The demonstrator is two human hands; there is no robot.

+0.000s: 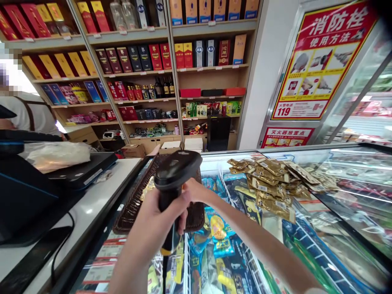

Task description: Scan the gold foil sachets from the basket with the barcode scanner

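My left hand [153, 216] is wrapped around the handle of a black barcode scanner [177, 167], held upright with its cable hanging down. Behind the scanner, my right hand [191, 188] reaches in over a brown woven basket [130, 212]; its fingers are hidden, so what it touches does not show. Part of a gold packet [148, 188] shows inside the basket. To the right, a loose pile of gold packets [271, 179] lies on the glass top of a freezer [309, 200].
Bagged frozen goods [217, 228] show through the freezer glass. On the left, a white counter [101, 192] carries a black checkout machine [24, 188] and a plastic bag [58, 155]. A person [30, 110] stands at far left. Shelves of boxes [131, 57] line the back wall.
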